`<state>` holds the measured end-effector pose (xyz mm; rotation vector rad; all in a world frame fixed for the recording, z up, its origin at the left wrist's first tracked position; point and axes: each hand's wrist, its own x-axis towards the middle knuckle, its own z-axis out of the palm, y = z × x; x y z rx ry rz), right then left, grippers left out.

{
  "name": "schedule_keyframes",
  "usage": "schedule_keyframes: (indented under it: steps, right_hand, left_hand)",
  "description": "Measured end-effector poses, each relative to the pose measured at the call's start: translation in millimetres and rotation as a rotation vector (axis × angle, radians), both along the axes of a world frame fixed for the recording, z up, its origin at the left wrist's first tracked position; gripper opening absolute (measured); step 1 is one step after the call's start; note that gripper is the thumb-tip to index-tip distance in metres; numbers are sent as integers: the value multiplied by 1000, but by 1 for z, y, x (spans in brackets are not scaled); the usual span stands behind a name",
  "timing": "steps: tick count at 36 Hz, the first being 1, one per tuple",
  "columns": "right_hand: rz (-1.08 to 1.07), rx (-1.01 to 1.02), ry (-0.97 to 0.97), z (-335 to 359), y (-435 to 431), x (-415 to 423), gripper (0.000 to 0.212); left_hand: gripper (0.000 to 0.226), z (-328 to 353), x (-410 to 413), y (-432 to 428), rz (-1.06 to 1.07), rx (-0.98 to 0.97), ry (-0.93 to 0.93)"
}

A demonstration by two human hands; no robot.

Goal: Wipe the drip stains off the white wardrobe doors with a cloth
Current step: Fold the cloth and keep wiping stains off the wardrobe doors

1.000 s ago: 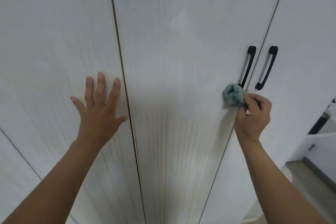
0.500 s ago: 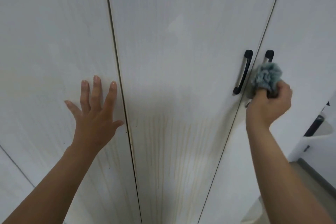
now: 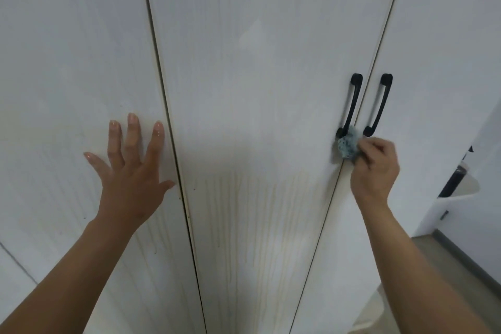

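Right hand (image 3: 374, 168), fingers curled, pinches a bunched blue-grey cloth (image 3: 347, 144) against the foot of the left black handle (image 3: 351, 104) on the middle door (image 3: 257, 62), yellowish drip stains (image 3: 257, 211) below-left of that handle, left hand (image 3: 132, 171) flat, fingers spread, holding nothing, on the door well left of the handle.

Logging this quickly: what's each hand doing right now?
Left hand: open, flat on the left wardrobe door.
Right hand: grips the blue-grey cloth beside the left black handle.
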<state>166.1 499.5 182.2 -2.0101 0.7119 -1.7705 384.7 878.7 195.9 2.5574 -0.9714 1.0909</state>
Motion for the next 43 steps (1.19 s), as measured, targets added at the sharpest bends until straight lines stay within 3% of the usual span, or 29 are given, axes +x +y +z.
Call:
schedule_keyframes:
  steps: [4, 8, 13, 17, 20, 23, 27, 31, 36, 38, 43]
  right_hand:
    - [-57, 80, -298, 54, 3, -2, 35]
    - [-62, 7, -140, 58, 5, 12, 31]
    - [-78, 115, -19, -10, 18, 26, 24]
    - [-37, 328, -156, -31, 44, 18, 20]
    - [-33, 102, -305, -12, 60, 19, 23]
    - [-64, -125, -205, 15, 59, 33, 28]
    - [-151, -2, -8, 27, 52, 50, 32]
    - [-161, 153, 42, 19, 59, 59, 26]
    - [-64, 204, 138, -19, 71, 46, 8]
    - [-48, 240, 86, -29, 70, 36, 9]
    - [-156, 242, -265, -19, 47, 11, 19]
  left_hand:
    - [136, 1, 0, 1, -8, -5, -1]
    - [135, 0, 0, 1, -16, -18, -1]
    - [135, -1, 0, 2, -14, -18, -11]
    - [136, 0, 0, 0, -4, -12, -11]
    - [136, -1, 1, 0, -5, -18, -14]
    - [136, -1, 2, 1, -17, -18, -22]
    - [137, -2, 2, 1, -21, -15, -34]
    - [137, -1, 4, 1, -9, -15, -34]
    - [136, -2, 2, 1, -15, -7, -26]
    - [136, -2, 2, 2, -20, -13, -31]
    - [136, -2, 2, 2, -18, -14, -31]
